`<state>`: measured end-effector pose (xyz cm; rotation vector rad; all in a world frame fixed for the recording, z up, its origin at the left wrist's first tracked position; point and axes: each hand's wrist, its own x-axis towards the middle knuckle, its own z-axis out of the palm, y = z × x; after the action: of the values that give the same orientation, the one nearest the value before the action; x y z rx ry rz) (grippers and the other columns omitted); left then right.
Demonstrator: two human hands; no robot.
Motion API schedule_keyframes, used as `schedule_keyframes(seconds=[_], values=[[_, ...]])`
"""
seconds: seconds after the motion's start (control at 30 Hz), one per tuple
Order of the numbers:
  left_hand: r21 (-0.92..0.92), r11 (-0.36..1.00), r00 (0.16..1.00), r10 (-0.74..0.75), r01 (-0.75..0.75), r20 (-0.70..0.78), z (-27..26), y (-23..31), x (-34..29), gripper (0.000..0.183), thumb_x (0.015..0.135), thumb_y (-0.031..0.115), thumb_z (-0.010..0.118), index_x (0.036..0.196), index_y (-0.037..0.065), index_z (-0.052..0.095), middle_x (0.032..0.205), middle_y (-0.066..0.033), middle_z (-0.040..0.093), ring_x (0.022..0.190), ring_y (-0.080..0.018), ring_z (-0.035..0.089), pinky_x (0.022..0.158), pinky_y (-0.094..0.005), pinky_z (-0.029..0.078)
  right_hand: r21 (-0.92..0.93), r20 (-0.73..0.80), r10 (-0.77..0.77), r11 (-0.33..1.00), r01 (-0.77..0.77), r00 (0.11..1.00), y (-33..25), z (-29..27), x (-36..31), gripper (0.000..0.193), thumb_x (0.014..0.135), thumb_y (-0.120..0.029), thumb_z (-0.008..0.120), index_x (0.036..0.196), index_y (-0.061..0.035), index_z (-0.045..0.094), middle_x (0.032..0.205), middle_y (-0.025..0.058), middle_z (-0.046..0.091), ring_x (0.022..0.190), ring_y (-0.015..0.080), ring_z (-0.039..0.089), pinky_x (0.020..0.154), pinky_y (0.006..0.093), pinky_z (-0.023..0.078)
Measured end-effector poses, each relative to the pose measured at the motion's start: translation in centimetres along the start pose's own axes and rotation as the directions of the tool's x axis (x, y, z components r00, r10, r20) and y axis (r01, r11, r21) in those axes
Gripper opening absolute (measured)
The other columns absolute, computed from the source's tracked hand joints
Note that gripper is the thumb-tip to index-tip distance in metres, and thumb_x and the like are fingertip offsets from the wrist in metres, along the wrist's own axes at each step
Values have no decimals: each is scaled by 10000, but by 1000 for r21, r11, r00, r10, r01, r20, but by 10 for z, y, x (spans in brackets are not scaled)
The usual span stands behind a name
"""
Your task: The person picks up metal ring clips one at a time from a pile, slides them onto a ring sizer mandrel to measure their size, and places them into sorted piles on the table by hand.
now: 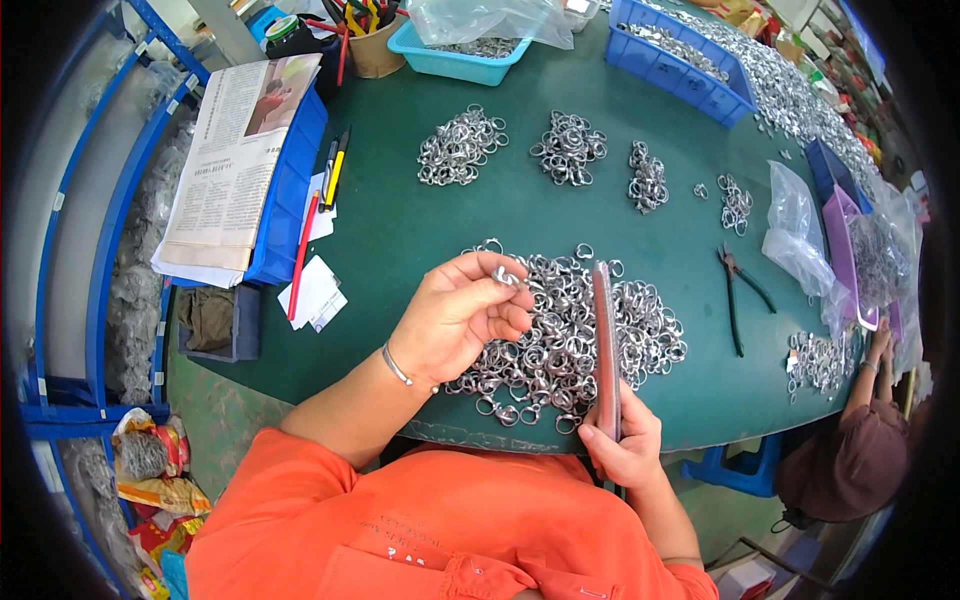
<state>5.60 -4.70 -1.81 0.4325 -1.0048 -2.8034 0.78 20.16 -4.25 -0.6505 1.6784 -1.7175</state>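
At the left edge of the green tabletop (380,225), a folded printed newspaper (225,170) lies over a blue plastic bin (303,185). Just beside it are a long red pencil (304,255) and some white paper cards (318,290). Toward the far edge, three heaps of silver metal rings (460,147) stand apart from each other, and the rightmost is the narrowest.

Nearer to the middle, the left hand (465,305) is partly closed: thumb and forefinger pinch a small shiny silver metal ring (507,277), the other fingers are loosely curled. Whether it is one piece or a few, I cannot tell. Such a ring is probably light, stiff and rather slippery, so the band between fingertips seems the surest place to hold. Below this hand, a large loose heap of silver rings (550,345) lies by the near edge.

Over the right part of this heap rises a long flat reddish-brown strip (605,340). The right hand (625,440) is closed around its lower end, at the near edge. The strip looks stiff, and the lower end should give a firm grip.

Farther right lie dark-handled metal pliers (729,262), a clear plastic bag (795,220) and, near the right edge, another small ring heap (820,362).
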Motion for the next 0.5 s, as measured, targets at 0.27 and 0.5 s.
schedule_keyframes(seconds=[0.27, 0.5], values=[[-26, 997, 995, -68, 66, -73, 2, -5, 1, 135, 846, -9, 476, 959, 25, 541, 776, -132, 631, 611, -172, 640, 514, -253, 534, -51, 29, -33, 998, 35, 999, 5, 0, -2, 569, 736, 59, 624, 1257, 100, 399, 689, 20, 552, 589, 57, 499, 549, 200, 416], [26, 1000, 1000, -8, 8, -3, -4, -8, 3, 170, 847, -10, 478, 993, 4, 564, 813, -128, 629, 651, -172, 642, 580, -276, 554, -35, 33, -38, 999, 39, 999, 4, 0, 0, 568, 737, 64, 619, 1258, 102, 396, 691, 22, 554, 588, 58, 501, 542, 201, 416]])
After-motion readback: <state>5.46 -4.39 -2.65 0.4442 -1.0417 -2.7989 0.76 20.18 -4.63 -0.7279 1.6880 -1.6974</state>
